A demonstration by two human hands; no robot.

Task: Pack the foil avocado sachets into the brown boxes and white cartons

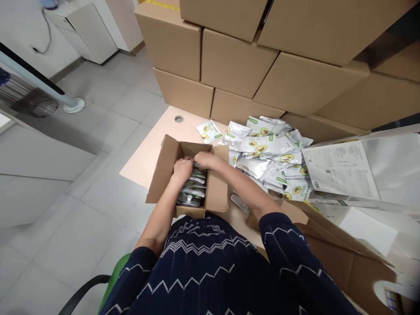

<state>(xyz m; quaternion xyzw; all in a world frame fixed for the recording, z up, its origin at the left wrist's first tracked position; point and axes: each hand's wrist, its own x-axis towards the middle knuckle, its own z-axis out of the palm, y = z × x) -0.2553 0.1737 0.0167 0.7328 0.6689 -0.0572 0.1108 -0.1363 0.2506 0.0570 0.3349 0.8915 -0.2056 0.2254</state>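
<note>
An open cardboard box (216, 188) stands in front of me with its flaps spread outward. Inside it, a row of spouted pouches (193, 191) is packed on edge. At the far end of the box, my left hand (183, 168) is closed, its fingers curled down on a pouch. Close beside it, my right hand (204, 160) is closed too, pinching at the top of the pouch there. The hands hide most of that pouch. A heap of white pouches with avocado pictures (262, 148) lies to the right of the box.
A single pouch (209, 131) lies behind the box on the pale table (141, 162). Stacked cartons (236, 61) form a wall at the back. On the right are a clear plastic bag with a printed sheet (341, 168) and another open carton (328, 249). A green chair (114, 280) is under me.
</note>
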